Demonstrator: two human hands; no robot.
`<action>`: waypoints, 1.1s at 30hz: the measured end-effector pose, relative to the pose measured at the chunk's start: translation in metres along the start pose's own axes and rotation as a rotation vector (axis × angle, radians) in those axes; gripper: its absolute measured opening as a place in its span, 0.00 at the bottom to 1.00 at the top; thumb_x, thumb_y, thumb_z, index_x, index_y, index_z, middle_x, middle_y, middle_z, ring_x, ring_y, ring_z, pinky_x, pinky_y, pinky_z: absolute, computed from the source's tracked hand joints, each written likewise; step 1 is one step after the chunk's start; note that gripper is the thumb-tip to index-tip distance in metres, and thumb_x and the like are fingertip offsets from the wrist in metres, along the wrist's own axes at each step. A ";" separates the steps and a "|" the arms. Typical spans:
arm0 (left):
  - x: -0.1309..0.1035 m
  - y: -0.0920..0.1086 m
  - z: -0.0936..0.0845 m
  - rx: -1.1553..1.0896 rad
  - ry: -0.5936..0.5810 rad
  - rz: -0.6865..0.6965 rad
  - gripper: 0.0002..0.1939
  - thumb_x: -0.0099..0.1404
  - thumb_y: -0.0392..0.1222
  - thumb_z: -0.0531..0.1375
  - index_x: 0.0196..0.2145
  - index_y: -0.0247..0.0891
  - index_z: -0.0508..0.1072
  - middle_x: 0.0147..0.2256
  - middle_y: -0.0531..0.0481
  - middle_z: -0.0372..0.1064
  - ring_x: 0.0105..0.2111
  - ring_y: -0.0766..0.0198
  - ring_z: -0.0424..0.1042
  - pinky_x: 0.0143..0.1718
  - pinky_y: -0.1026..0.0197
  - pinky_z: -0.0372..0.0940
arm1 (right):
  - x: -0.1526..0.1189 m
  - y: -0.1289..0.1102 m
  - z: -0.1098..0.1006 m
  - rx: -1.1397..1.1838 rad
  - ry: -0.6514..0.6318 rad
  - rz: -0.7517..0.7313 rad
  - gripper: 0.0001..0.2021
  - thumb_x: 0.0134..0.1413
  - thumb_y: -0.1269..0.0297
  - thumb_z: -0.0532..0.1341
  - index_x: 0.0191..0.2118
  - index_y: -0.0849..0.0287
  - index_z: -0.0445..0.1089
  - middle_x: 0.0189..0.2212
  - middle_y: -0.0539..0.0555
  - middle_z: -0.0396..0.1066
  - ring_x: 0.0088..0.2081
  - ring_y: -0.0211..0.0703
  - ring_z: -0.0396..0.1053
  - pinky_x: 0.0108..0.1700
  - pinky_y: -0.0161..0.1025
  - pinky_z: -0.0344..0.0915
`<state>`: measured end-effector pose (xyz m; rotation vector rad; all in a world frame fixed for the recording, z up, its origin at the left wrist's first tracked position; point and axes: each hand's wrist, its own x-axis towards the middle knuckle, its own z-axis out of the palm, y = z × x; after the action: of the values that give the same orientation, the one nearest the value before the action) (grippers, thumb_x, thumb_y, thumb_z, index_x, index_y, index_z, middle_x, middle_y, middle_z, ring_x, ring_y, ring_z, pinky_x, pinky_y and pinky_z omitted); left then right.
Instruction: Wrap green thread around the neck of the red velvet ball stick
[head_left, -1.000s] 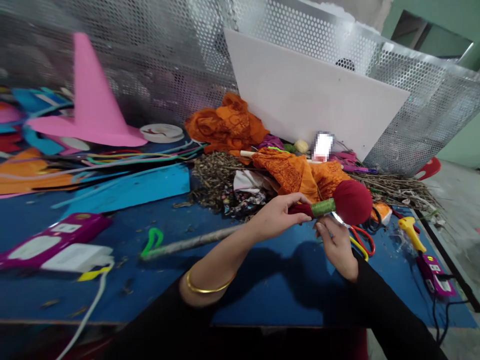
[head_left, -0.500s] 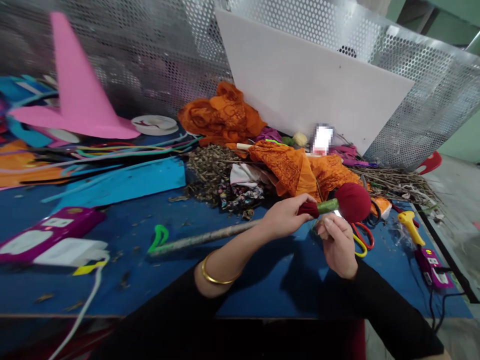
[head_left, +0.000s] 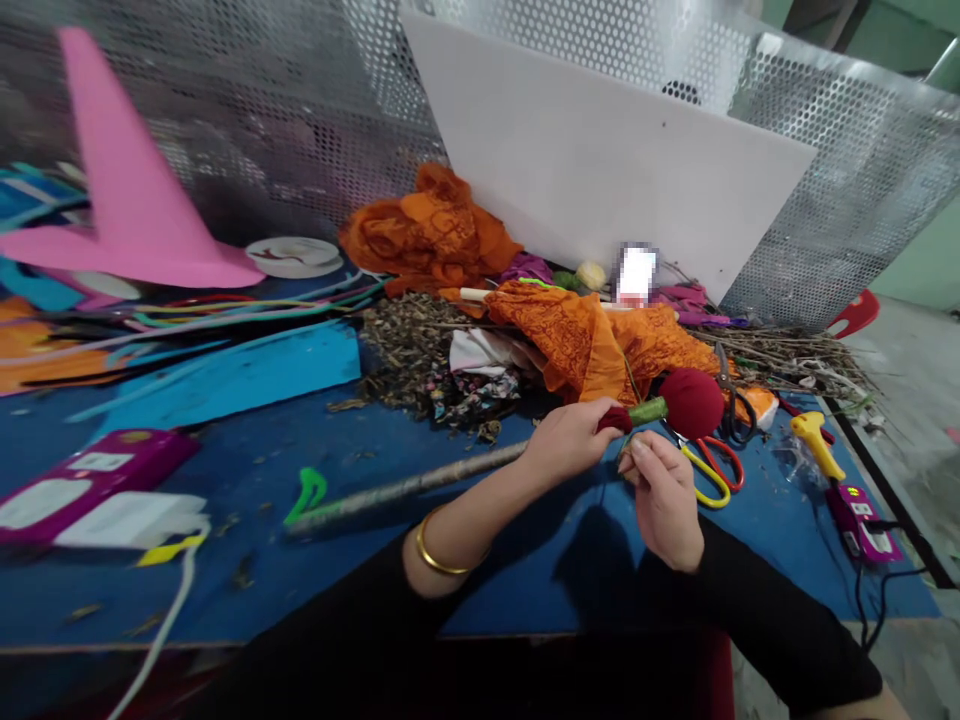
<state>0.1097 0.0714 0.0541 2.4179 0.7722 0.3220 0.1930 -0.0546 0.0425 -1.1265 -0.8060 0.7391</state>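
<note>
In my left hand (head_left: 574, 440) I hold the red cloth-wrapped ball (head_left: 694, 403) by its gathered cloth tail, my grip pinching the bunched fabric between thumb and fingers. It is above the blue table (head_left: 517, 595), in front of the patterned orange cloth (head_left: 555, 325). Its long axis runs nearly level across my view: tail toward my left, green-wrapped neck (head_left: 647, 411) between, round end pointing right and slightly away. My right hand (head_left: 667, 500) is just below the neck, thumb and finger pinching a fine green thread. Yellow-and-red-handled scissors (head_left: 726, 490) lie just beside it.
</note>
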 end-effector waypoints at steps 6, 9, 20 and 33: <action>0.002 -0.007 -0.004 -0.031 -0.053 0.037 0.13 0.63 0.43 0.54 0.41 0.39 0.75 0.36 0.48 0.77 0.35 0.58 0.74 0.37 0.60 0.65 | 0.019 -0.036 -0.017 -0.492 -0.300 -0.414 0.13 0.62 0.62 0.57 0.27 0.55 0.71 0.33 0.55 0.72 0.41 0.47 0.67 0.47 0.45 0.63; 0.003 -0.010 -0.004 -0.159 -0.125 0.058 0.13 0.61 0.43 0.55 0.39 0.37 0.75 0.37 0.47 0.76 0.36 0.58 0.73 0.39 0.59 0.65 | 0.028 -0.044 -0.028 -0.578 -0.277 -0.472 0.10 0.62 0.65 0.58 0.30 0.54 0.73 0.34 0.55 0.73 0.40 0.47 0.69 0.45 0.45 0.64; 0.005 -0.014 0.001 -0.404 -0.191 0.006 0.19 0.59 0.53 0.59 0.33 0.32 0.75 0.28 0.51 0.69 0.28 0.64 0.66 0.32 0.62 0.60 | 0.037 -0.039 -0.038 -0.342 -0.262 -0.364 0.13 0.62 0.60 0.58 0.29 0.55 0.75 0.31 0.54 0.72 0.39 0.46 0.69 0.45 0.44 0.66; 0.005 -0.018 0.001 -0.448 -0.188 0.036 0.10 0.59 0.45 0.58 0.35 0.36 0.71 0.33 0.50 0.71 0.35 0.60 0.69 0.38 0.59 0.64 | 0.039 -0.043 -0.039 -0.202 -0.701 -0.300 0.15 0.64 0.64 0.57 0.26 0.60 0.70 0.28 0.54 0.69 0.33 0.41 0.68 0.40 0.40 0.65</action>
<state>0.1056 0.0862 0.0428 2.0065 0.5089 0.2465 0.2509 -0.0518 0.0817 -0.8863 -1.6331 0.8157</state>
